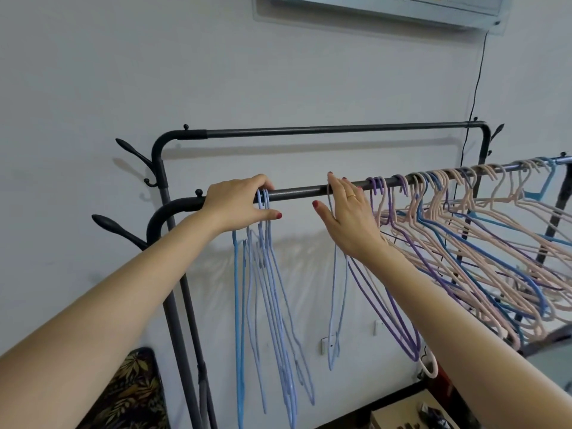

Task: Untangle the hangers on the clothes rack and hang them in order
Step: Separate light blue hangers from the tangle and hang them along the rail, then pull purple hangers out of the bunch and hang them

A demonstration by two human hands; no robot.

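A black clothes rack has a near rail point(297, 192) running left to right. Several light-blue hangers point(266, 292) hang in a tidy bunch at its left end. My left hand point(238, 202) curls over the rail at their hooks. My right hand point(346, 218) reaches to the rail with straight fingers, touching the hook of a single light-blue hanger point(335, 305). Purple hangers point(390, 305) hang just right of that hand. Farther right, a tangled mass of pink, blue and purple hangers point(483, 243) crowds the rail.
A second, higher rail point(334, 130) of the rack runs behind, against the white wall. Coat hooks point(133, 153) stick out at the rack's left post. A black cable point(475, 94) drops from an air conditioner point(387, 4). A leaf-patterned cloth point(136, 394) lies bottom left.
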